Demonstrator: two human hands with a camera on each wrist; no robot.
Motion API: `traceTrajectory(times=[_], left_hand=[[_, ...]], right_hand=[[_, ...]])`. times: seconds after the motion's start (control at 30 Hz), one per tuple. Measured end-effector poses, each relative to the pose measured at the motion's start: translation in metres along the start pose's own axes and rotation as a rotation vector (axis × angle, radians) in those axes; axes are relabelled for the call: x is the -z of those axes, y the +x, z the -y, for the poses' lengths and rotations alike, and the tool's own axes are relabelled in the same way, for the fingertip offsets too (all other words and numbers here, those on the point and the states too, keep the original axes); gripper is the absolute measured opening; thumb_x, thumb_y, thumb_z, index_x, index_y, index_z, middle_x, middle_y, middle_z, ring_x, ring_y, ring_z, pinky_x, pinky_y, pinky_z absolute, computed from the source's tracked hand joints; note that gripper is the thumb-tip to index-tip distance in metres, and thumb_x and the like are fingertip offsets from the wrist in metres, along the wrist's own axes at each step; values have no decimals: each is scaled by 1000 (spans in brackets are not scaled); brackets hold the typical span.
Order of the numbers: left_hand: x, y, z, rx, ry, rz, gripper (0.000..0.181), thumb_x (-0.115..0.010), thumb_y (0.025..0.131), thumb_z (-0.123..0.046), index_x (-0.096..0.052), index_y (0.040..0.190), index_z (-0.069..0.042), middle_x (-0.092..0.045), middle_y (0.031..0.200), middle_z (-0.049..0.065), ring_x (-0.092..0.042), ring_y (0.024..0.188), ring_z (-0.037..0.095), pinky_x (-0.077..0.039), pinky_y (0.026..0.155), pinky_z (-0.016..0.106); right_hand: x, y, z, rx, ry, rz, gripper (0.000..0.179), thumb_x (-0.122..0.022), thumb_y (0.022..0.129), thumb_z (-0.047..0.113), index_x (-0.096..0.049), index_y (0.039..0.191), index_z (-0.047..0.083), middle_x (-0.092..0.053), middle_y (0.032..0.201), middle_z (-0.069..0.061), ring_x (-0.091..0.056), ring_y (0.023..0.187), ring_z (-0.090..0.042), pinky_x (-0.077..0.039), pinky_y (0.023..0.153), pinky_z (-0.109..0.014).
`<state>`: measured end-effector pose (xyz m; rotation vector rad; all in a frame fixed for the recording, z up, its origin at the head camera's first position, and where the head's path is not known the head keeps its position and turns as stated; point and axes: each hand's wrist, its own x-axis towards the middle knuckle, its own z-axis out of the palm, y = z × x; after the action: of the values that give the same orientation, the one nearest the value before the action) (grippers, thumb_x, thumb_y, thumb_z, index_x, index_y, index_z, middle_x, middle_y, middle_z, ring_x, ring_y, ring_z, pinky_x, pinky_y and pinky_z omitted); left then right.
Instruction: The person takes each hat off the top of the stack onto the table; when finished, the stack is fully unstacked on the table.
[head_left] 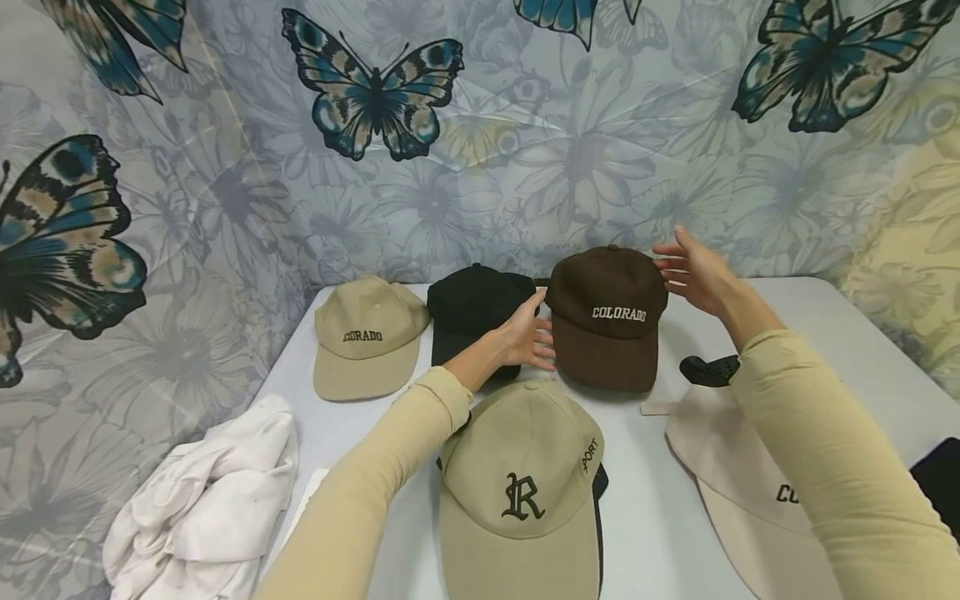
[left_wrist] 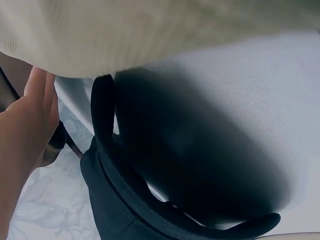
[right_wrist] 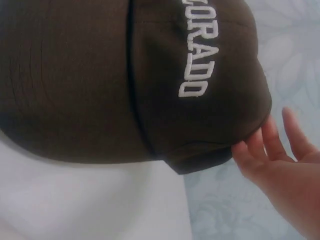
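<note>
A dark brown cap with white COLORADO lettering sits at the back of the table, its brim toward me. My left hand is at its left side, fingers extended, overlapping the edge of a black cap. On the other side, my right hand has relaxed fingers, thumb raised. In the right wrist view its fingertips are right at the back edge of the brown cap. The left wrist view has the left hand beside a black cap, partly covered by a blurred beige cap.
A beige cap stands at the back left. In front, a beige cap with an R overlaps something black. A cream cap is partly hidden under my right sleeve. White cloth lies left; a butterfly-patterned drape hangs behind the table.
</note>
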<state>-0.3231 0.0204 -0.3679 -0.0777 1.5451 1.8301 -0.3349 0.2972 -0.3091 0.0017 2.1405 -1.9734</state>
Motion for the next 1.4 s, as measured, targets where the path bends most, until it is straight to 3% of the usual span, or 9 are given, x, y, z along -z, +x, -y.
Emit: traceTrajectory(times=[0.13,0.3,0.53,0.73,1.03,1.4], left_hand=[[-1,4,0,13,27,8,84,-27,95,-66,-22,150,-3,-28,148,25,-31,132,44,-34,100,57],[-4,7,-1,26,60,24,85,-25,94,-67,-18,151,-5,-22,151,24,-28,134,43,-34,100,58],[-7,11,0,39,120,28,87,-25,94,-67,-13,152,-4,-17,153,23,-25,137,38,-32,101,59],[-10,15,2,45,145,26,89,-27,94,-67,-10,152,-1,-15,154,22,-24,138,37,-31,102,59],[-13,18,2,56,209,16,91,-24,93,-68,-12,151,1,-18,153,23,-28,137,35,-32,101,58],[-14,21,7,36,227,-55,88,-25,94,-67,-28,146,3,-34,145,20,-35,131,37,-40,96,55]], right_hand=[[0,-2,-2,24,-4,-16,69,-24,93,65,-38,135,13,-37,121,-3,-40,105,-14,-22,106,-42],[0,-3,-2,44,5,-41,65,-24,91,67,-43,127,15,-38,120,-4,-40,104,-15,-24,104,-40],[-2,0,-2,49,55,-57,77,-23,93,65,-35,141,6,-38,122,-5,-39,108,-15,-21,107,-38],[-2,-1,-3,57,47,-55,77,-23,92,66,-35,140,7,-38,121,-4,-39,107,-15,-21,107,-39],[-3,1,-4,59,75,-68,59,-26,92,66,-49,118,18,-41,119,-4,-39,104,-14,-27,99,-34],[-1,3,-8,30,103,-72,62,-24,93,65,-47,122,15,-39,121,-4,-39,104,-13,-27,99,-32]])
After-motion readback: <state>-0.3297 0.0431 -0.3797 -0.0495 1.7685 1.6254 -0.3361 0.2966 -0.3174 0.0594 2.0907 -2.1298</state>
